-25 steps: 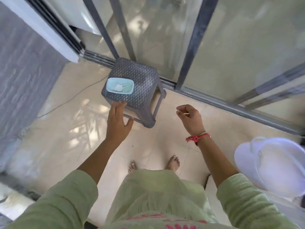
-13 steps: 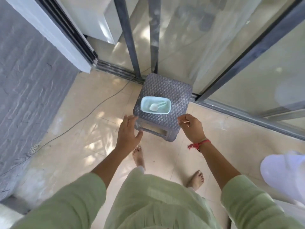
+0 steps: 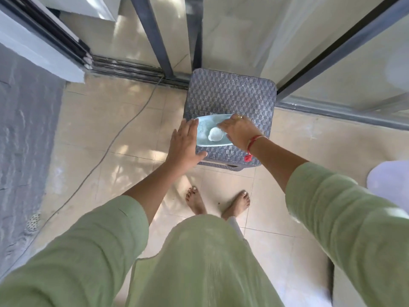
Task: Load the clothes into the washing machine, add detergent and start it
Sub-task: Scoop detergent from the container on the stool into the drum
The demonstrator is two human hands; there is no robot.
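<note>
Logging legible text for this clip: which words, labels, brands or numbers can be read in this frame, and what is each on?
None can be read.
The pale blue tray and the white scoop in it show no print.
The grey woven stool shows only its weave pattern.
The white object at the right edge is too blurred to show any marking.

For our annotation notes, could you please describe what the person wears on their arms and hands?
Loose pale green sleeves reach both forearms. The right hand wears a gold ring, its wrist a red thread with a tassel. The left hand shows no jewellery.
</note>
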